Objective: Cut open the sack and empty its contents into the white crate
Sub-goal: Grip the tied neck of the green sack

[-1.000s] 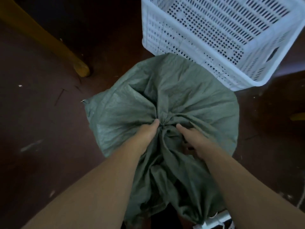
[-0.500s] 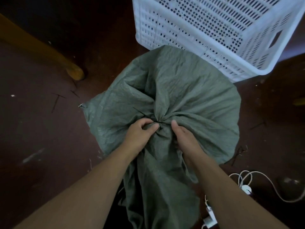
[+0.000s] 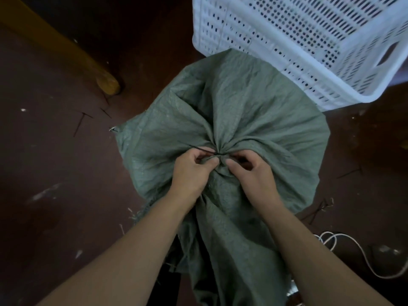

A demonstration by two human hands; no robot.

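Note:
A full grey-green woven sack (image 3: pixel 231 111) stands on the dark floor, its mouth gathered into a tight neck at the middle. A thin black tie (image 3: pixel 204 150) circles that neck, with its tail sticking out to the left. My left hand (image 3: pixel 192 171) grips the bunched fabric at the neck from the left, fingers curled. On the right side my right hand (image 3: pixel 249 175) pinches the same neck. The sack's loose top flap hangs down between my forearms. The white perforated crate (image 3: pixel 276 36) stands just behind the sack, touching it.
A yellow wooden leg (image 3: pixel 106 81) slants down to the floor at the upper left. A white cable (image 3: pixel 353 248) loops on the floor at the lower right. Short dark strips and pale specks lie scattered on the brown floor (image 3: pixel 55 173).
My hands have closed in tighter on the sack's neck, fingers now curled around it. The view has shifted, so the sack and crate sit slightly higher and the cable shows.

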